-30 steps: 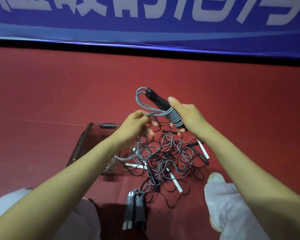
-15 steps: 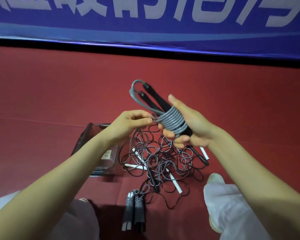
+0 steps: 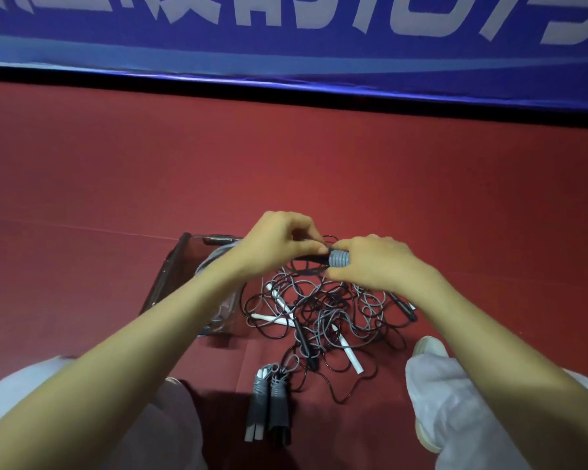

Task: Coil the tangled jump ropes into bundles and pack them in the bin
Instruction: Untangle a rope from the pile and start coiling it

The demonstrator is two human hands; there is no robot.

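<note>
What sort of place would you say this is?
Probably an indoor sports hall: red court flooring, a blue banner with white lettering along the far edge, and tangled jump ropes.

The one camera is riding on the person's head, facing forward and steeply downward along both forearms. It is sitting close over the left hand (image 3: 279, 245) and right hand (image 3: 381, 262) at the coiled bundle (image 3: 339, 258), taking in the red floor (image 3: 286, 164) and, farther off, the blue banner (image 3: 286, 45) along the top.
</note>
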